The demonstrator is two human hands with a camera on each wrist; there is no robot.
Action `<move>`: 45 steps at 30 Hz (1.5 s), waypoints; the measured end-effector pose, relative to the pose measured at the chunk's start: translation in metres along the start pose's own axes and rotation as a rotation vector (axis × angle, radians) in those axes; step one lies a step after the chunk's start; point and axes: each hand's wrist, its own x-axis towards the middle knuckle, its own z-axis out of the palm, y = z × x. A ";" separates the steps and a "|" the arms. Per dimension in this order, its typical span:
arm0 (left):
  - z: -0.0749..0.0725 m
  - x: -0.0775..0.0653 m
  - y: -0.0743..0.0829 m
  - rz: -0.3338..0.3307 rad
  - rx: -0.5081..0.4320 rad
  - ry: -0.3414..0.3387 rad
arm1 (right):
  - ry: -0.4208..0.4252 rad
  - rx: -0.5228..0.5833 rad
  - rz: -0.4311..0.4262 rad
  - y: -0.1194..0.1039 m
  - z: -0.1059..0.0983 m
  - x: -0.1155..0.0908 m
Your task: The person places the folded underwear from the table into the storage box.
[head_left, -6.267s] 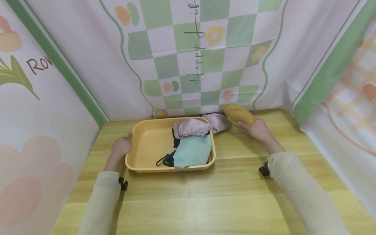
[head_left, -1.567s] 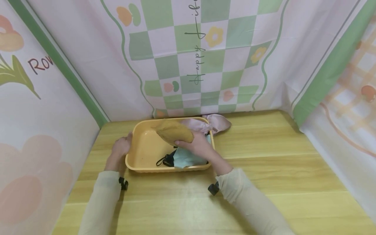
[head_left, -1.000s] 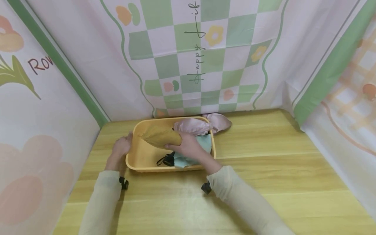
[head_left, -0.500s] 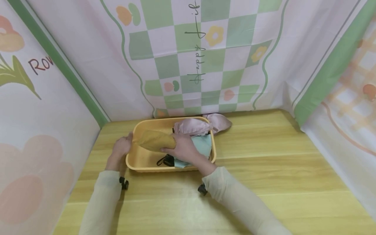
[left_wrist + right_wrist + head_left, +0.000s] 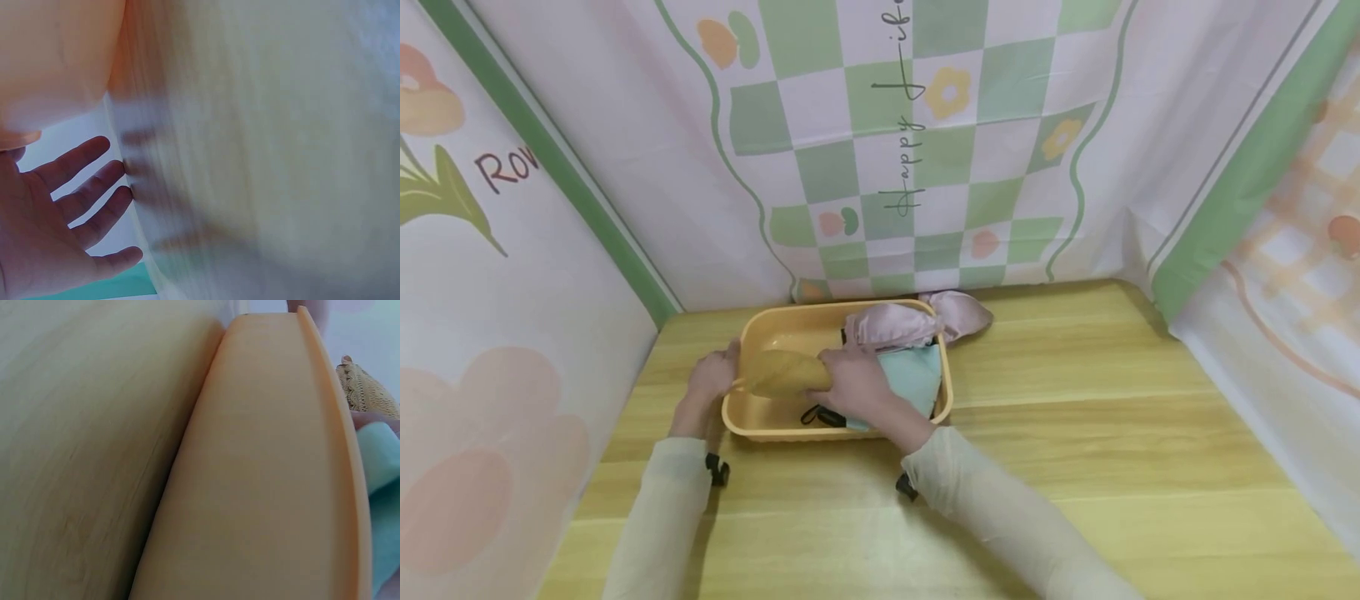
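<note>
My right hand (image 5: 859,387) grips a folded mustard-yellow bra (image 5: 786,374) low inside the left half of a yellow plastic tray (image 5: 758,430). Lace on the bra shows past the rim in the right wrist view. Beneath that hand lies a pale green cloth (image 5: 917,377), with a black item with a loop (image 5: 830,417) beside it. A pink satin bra (image 5: 891,325) sits at the back right, one cup hanging over the rim. At the tray's left side, my left hand (image 5: 711,375) has its thumb at the rim; its fingers (image 5: 94,190) are straight and spread in the left wrist view.
The tray rests on a wood-grain table (image 5: 1075,433), near its back edge. A checked fabric curtain (image 5: 917,150) hangs right behind it. More printed fabric (image 5: 512,350) closes off the left and right sides.
My right hand has carried the mustard bra from right of the tray leftward over it, then down into its left half. My left hand has stayed at the tray's left side.
</note>
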 end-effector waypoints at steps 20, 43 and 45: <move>-0.002 -0.001 0.005 -0.013 -0.033 0.011 | -0.137 -0.062 0.009 -0.002 -0.002 0.000; 0.000 0.000 0.002 -0.022 -0.006 -0.001 | -0.086 0.257 0.029 0.023 -0.018 -0.004; -0.001 0.000 0.002 -0.022 -0.007 -0.003 | -0.075 0.260 0.030 0.025 -0.019 -0.005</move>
